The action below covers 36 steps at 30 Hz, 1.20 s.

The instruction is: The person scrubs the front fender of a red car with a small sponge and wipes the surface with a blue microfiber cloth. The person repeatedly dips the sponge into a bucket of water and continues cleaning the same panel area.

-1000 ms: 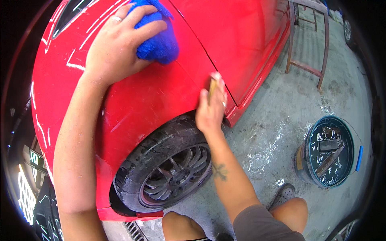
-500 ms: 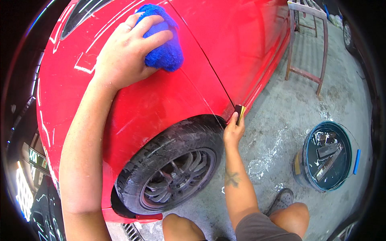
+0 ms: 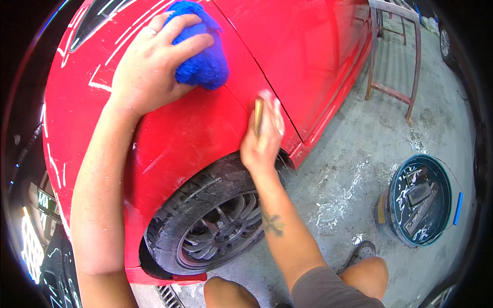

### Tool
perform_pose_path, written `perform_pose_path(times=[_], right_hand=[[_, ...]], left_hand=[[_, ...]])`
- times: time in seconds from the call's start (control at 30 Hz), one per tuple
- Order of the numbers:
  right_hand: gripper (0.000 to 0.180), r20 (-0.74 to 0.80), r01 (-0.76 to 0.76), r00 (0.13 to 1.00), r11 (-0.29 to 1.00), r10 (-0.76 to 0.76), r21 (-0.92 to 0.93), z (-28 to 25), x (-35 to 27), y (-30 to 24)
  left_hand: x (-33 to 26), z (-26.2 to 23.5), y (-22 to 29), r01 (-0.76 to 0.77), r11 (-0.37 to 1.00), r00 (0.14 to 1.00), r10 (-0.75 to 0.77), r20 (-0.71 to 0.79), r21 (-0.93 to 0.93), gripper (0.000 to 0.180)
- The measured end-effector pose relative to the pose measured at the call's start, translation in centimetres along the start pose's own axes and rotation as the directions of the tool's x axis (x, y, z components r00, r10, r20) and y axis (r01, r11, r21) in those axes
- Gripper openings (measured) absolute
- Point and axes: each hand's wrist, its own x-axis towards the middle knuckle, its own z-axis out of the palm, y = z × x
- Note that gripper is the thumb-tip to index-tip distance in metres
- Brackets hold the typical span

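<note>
Fingers of my left hand (image 3: 149,66) are wrapped round a fluffy blue microfiber cloth (image 3: 203,56), which rests on the wet red car (image 3: 179,133) above the wheel arch. My right hand (image 3: 263,138), smeared by motion, grips a thin sanding block (image 3: 258,115) with a yellowish edge. It is against the red panel, just above the wheel arch and left of the door seam. Most of the block is hidden by the hand. Below both hands is the wet black tyre (image 3: 179,220) with its dark multi-spoke wheel (image 3: 226,231).
A dark bucket (image 3: 385,220) of water with a blue handle grip (image 3: 458,208) stands on the wet concrete floor (image 3: 328,195) at right; several dark blocks lie in it. Behind it is a worn metal stand (image 3: 393,92). A floor drain (image 3: 168,296) lies near my knees.
My right hand has moved up and left with the sanding block, from the lower door edge onto the panel above the wheel arch. My left hand and the cloth shifted slightly left.
</note>
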Motion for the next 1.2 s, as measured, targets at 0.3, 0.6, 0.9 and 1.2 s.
perform_pose_path(times=[0.3,0.6,0.9,1.2], right_hand=[[0.044,0.014,-0.129,0.992,0.988,0.128,0.087,0.5,0.6,-0.1],[0.045,-0.015,-0.241,0.970,0.969,0.243,0.055,-1.1,-4.0,6.3],[0.052,-0.019,-0.333,0.943,0.943,0.333,0.002,-2.0,-8.4,10.9],[0.050,0.102,-0.157,0.984,0.985,0.149,0.074,-0.4,-6.7,1.0]], left_hand=[[-0.2,0.6,-0.3,-0.005,1.000,1.000,0.005,-0.003,-0.014,0.078],[1.0,0.5,-0.3,-0.022,0.999,1.000,0.022,-0.017,-0.048,0.070],[0.4,0.1,-0.2,0.002,0.998,1.000,-0.002,0.010,-0.065,0.076],[-0.5,-0.2,-0.9,-0.004,1.000,1.000,0.004,0.009,-0.007,0.076]])
